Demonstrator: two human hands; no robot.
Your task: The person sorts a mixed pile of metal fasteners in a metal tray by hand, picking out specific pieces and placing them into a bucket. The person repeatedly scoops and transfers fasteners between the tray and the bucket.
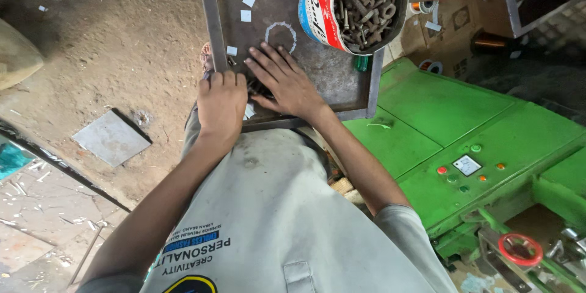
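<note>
Two hands rest at the near edge of the metal tray [342, 79]: left hand [221, 102] curled over small parts, its grip not discernible, right hand [284, 79] open and flat, pinning them, with the tin of bolts [353, 6] at the tray's far corner, within reach.

A dark metal tray [329, 79] bears a tin of bolts [353, 6] and white paper squares [248, 0].

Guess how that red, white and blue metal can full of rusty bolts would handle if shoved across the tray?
The red, white and blue metal can looks heavy: rusty bolts fill it to the rim. It would probably scrape rather than slide on the dark steel tray. It stands near the tray's right edge, so it might tip off.
</note>
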